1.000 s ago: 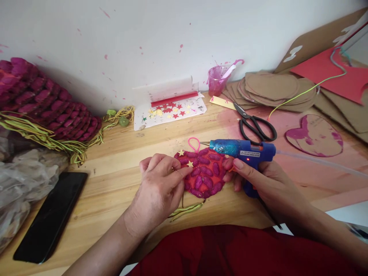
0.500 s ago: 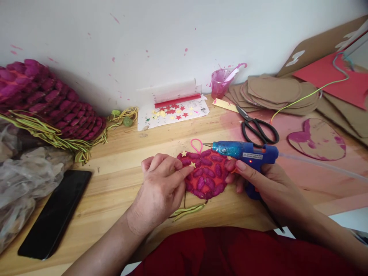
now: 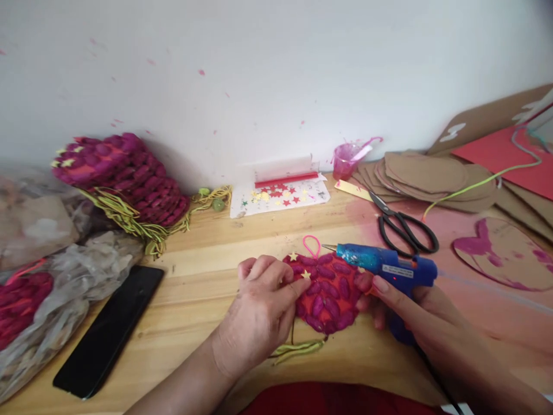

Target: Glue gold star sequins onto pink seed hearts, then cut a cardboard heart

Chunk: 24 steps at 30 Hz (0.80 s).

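A red heart-shaped ornament [image 3: 329, 291] covered in magenta cocoon-like pieces lies on the wooden table [image 3: 194, 242], with a pink loop at its top and green strands below. My left hand [image 3: 263, 308] rests on its left side, its fingertips pinched on a small gold star [image 3: 306, 275] on the ornament. My right hand [image 3: 404, 308] grips a blue hot glue gun [image 3: 384, 266] lying across the ornament's right side, nozzle pointing left, finger along the trigger.
Black scissors [image 3: 404, 227], a sheet of star stickers [image 3: 280, 199] and a pink cup [image 3: 345, 160] lie behind. Cardboard hearts [image 3: 427, 173] are stacked at the right. A pile of finished ornaments [image 3: 125, 176], plastic bags [image 3: 56, 282] and a black phone [image 3: 110, 328] sit at the left.
The camera has tilted up and swung left, so everything sits lower and further right in view. My hands keep their hold on the star and glue gun.
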Motion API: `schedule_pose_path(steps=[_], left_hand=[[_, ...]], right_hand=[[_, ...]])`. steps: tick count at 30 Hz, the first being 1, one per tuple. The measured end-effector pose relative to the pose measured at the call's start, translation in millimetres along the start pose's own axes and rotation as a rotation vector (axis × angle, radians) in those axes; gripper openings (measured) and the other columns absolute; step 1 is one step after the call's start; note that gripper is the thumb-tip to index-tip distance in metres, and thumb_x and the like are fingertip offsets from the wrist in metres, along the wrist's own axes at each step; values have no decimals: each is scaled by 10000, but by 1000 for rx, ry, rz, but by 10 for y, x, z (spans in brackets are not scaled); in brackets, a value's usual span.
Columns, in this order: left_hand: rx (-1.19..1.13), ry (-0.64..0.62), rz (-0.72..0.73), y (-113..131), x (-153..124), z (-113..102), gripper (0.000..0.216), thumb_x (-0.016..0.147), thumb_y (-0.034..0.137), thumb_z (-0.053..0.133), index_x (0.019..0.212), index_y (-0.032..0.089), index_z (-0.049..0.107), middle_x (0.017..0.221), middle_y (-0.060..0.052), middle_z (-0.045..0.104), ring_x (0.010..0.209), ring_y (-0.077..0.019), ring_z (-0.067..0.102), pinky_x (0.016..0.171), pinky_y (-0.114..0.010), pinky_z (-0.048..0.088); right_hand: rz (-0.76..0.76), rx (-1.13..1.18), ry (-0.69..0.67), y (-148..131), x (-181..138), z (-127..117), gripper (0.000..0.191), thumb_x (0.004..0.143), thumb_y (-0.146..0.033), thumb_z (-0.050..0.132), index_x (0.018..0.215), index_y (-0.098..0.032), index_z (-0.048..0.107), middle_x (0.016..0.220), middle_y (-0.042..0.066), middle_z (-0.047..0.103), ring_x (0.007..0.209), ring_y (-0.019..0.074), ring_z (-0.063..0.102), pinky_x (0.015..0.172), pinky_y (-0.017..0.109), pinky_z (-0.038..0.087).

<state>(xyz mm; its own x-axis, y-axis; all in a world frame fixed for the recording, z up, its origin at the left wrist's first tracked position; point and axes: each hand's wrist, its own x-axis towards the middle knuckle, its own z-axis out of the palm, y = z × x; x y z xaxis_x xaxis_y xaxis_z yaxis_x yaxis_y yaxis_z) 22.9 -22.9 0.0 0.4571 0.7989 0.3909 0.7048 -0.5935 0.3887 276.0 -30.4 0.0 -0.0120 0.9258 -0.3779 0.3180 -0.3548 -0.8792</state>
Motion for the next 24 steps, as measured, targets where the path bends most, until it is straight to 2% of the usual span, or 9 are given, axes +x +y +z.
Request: schedule_pose_path(steps=[4,8,12,14,16,21,24], left_hand=[[-16,-20,-11,-5,-14,27,279,912,132,565,1100,281,707,890,-31,611,883,-189,491,799,-399,306],[-2,33,-47,-32,1,-40,269,921,145,566,1119,273,695,927,-32,625,900,-183,507,803,-395,305],[88,58,-90,-163,83,-238,152,928,194,587,952,262,721,868,-15,637,856,-174,530,795,-394,300],[171,46,-105,-298,144,-346,139,917,220,612,823,244,712,820,-7,643,839,-181,538,792,-399,293],[261,40,-109,-476,220,-428,156,905,236,627,773,239,709,810,-8,657,846,-193,547,793,-404,289],[461,92,-170,-975,481,-451,204,902,187,581,968,269,756,928,-46,692,919,-236,564,783,-409,303],[511,29,-248,-1183,653,-382,233,896,195,568,992,261,770,960,-75,690,960,-269,557,782,-421,318]], right_hand=[[-23,-5,12,21,9,2,514,844,-661,565,648,-206,700,734,62,740,696,227,655,635,299,471],[-18,-18,8,57,20,-13,529,827,-666,574,567,-215,669,802,77,755,807,259,677,625,286,481],[-13,-27,5,39,29,-9,520,821,-679,559,597,-224,672,718,54,732,689,230,659,611,286,478],[-8,-42,12,11,27,-4,549,824,-690,540,562,-221,657,757,62,746,720,237,670,656,294,494],[3,-54,14,-13,25,-3,569,810,-711,530,549,-222,658,786,74,756,759,258,682,669,306,504],[-12,-65,30,-23,32,-6,574,786,-721,527,507,-237,658,772,74,761,747,272,692,672,319,517],[-10,-80,37,-6,45,-6,571,764,-741,527,522,-248,680,738,72,756,728,279,697,640,321,525]])
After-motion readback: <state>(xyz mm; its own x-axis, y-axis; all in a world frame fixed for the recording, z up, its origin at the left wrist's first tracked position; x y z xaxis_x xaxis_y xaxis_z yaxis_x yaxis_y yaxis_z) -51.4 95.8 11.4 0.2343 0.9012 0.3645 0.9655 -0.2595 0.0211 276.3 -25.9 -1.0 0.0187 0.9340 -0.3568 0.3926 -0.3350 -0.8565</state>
